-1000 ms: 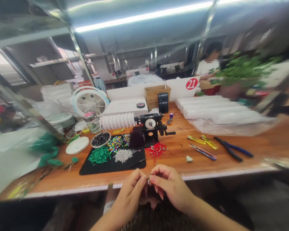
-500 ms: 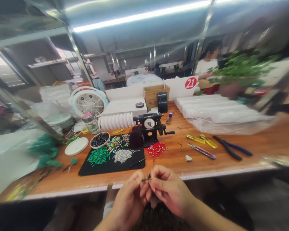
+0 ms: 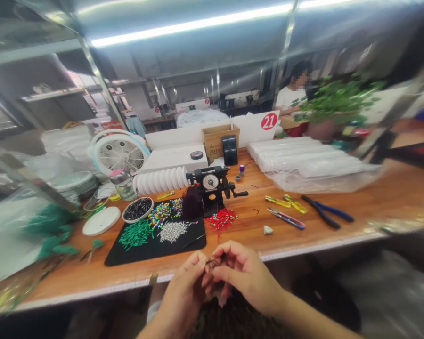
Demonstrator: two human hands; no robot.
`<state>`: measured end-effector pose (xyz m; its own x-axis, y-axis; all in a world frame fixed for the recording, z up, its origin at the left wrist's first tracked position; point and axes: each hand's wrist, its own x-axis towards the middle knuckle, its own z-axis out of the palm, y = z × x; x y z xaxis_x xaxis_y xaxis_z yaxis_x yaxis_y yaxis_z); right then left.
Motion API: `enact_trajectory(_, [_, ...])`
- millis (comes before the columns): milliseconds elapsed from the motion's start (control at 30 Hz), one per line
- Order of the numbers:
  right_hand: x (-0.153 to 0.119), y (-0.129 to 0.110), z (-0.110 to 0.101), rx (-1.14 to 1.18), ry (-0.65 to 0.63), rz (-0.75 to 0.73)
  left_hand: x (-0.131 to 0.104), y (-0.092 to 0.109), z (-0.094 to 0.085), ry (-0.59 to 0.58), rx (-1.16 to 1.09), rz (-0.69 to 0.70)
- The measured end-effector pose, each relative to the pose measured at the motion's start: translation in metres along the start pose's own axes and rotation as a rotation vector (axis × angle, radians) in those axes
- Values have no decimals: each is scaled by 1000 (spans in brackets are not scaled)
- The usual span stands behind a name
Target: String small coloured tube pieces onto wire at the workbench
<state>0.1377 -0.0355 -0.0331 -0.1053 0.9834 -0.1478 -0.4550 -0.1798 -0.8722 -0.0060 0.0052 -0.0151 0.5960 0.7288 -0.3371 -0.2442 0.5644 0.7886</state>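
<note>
My left hand (image 3: pixel 184 288) is closed in a pinch on a thin dark thread (image 3: pixel 211 262), just in front of the table edge. My right hand (image 3: pixel 246 275) meets it from the other side, its thumb and fingers curled around the same thread. The thread's exact shape is too small to make out. Beyond my hands lies a black mat (image 3: pixel 146 252) with green tube pieces (image 3: pixel 136 234), silver beads (image 3: pixel 173 231) and multicoloured beads (image 3: pixel 159 215). A pile of red cords with small beads (image 3: pixel 222 219) rests right of the mat.
Behind the mat stands a hand-cranked winder (image 3: pixel 211 182). Black beads fill a white dish (image 3: pixel 124 217) beside a white lid (image 3: pixel 101 221). Pliers (image 3: pixel 323 209), a snipping tool (image 3: pixel 286 219) and yellow-handled tools (image 3: pixel 278 201) lie right. A fan (image 3: pixel 120 154) and plastic-wrapped rolls (image 3: pixel 304 157) stand farther back.
My right fingers have opened slightly around the thread, and more of it shows as a loose loop. The whole scene has shifted a little left in view.
</note>
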Motion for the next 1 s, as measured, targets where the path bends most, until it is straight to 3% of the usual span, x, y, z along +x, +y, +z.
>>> enact_trajectory(200, [-5,-4,-3,-286,100,-138,-5,5,2,45,193,25])
enact_trajectory(300, [-4,-1,-3,-196,63,-227,-8,5,4,-6,221,17])
enact_trajectory(433, [3,8,2,225,-20,-152,-6,2,8,-90,97,43])
enact_trajectory(500, [5,10,3,307,0,-133,-4,2,9,-100,56,54])
enact_trajectory(633, [3,5,-1,108,39,-106,-3,3,8,-55,125,52])
enact_trajectory(733, [-2,1,-6,-7,-17,-55,-6,7,10,-72,222,51])
enact_trajectory(900, [-4,2,-10,-41,-42,-18,-13,21,16,-84,525,160])
enact_trajectory(1000, [-4,1,-10,-6,-87,-68,-15,27,12,-150,674,220])
